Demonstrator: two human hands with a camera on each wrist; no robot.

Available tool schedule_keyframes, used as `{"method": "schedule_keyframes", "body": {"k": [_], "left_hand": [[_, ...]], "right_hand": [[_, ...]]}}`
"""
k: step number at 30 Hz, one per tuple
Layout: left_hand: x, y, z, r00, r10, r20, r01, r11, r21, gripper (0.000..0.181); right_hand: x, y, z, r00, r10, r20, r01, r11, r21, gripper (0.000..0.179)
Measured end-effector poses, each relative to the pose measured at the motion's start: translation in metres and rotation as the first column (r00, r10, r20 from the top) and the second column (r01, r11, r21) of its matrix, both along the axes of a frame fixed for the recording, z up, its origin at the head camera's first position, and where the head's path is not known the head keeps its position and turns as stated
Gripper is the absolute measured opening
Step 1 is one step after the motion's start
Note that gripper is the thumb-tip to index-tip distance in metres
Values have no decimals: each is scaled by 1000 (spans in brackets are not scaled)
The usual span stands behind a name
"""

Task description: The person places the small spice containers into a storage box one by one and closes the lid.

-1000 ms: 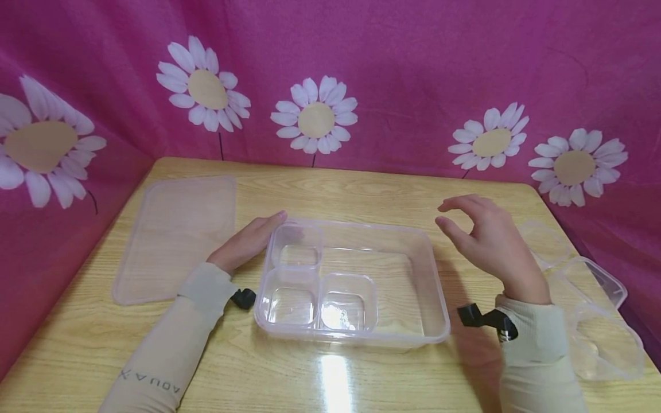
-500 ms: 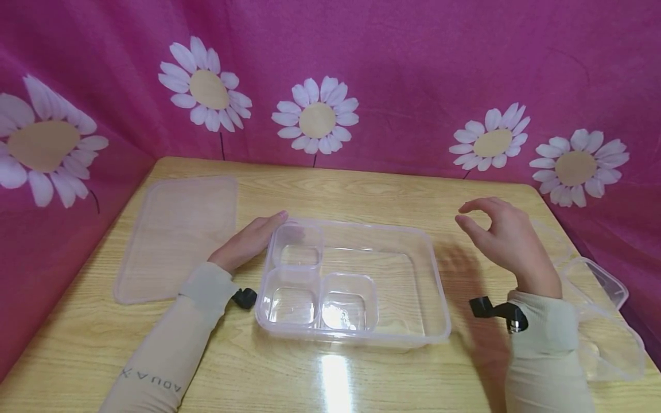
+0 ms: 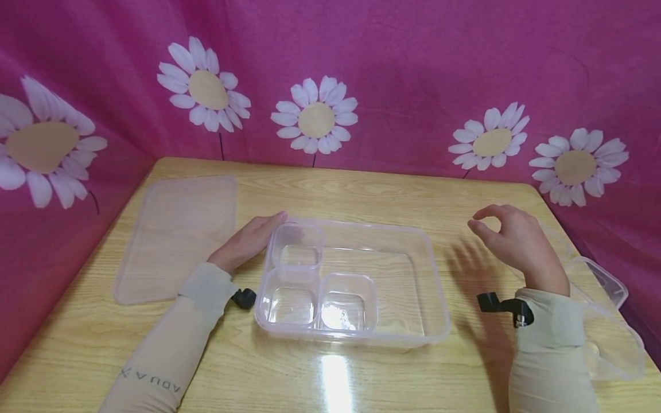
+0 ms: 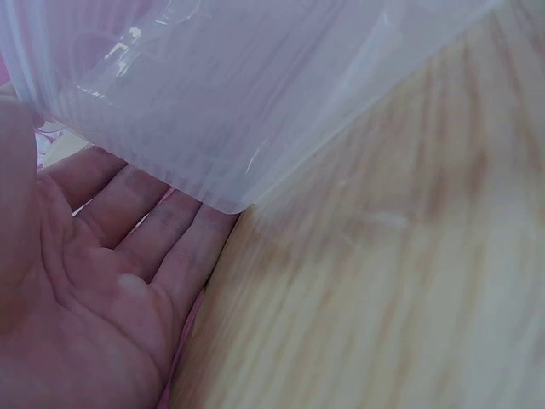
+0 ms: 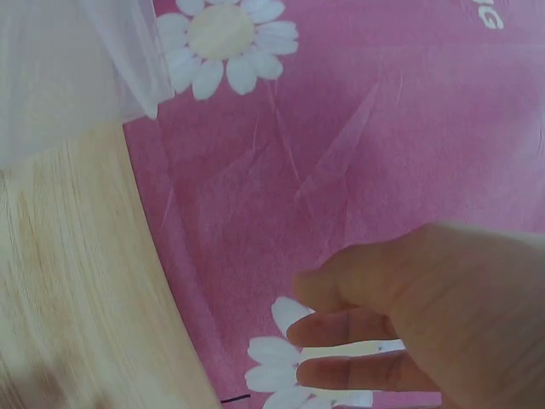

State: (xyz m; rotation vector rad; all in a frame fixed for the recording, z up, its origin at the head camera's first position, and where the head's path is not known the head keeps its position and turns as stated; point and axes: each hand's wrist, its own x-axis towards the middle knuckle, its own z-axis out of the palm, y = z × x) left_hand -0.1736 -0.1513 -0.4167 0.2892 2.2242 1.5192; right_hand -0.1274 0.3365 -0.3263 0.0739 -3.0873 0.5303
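A large clear plastic food container (image 3: 392, 338) stands on the table, with three small square containers inside: one at the back left (image 3: 298, 267), one at the front left (image 3: 289, 328) and one at front centre (image 3: 361, 276). My left hand (image 3: 248, 241) rests against the big container's left side near its back corner. In the left wrist view its fingers (image 4: 162, 243) lie fairly straight along the container's wall (image 4: 221, 136). Right of the container, my right hand (image 3: 521, 244) hovers above the table, fingers loosely bent and holding nothing. Beyond its wrist lie clear small lids (image 3: 617, 344), partly hidden by the arm.
A big translucent rectangular lid (image 3: 181, 229) lies flat at the table's left. Another clear piece (image 3: 601, 281) overhangs the table's right edge. A pink cloth with white daisies (image 3: 392, 115) hangs behind and beside the wooden table (image 3: 268, 378).
My right hand has moved right, away from the container and towards the small lids, and slightly down in the view. The left hand and the containers have stayed in place.
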Motion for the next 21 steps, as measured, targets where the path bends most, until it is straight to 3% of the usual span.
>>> {"method": "schedule_keyframes", "body": {"k": [9,21], "left_hand": [[-1,1,0,998,36,-50,-35,999,6,59],[-2,2,0,997,57,-56,-56,998,28,52]], "right_hand": [[-2,12,-4,996,-61,71,61,998,7,52],[-2,21,-6,980,-140,139,140,990,12,61]]}}
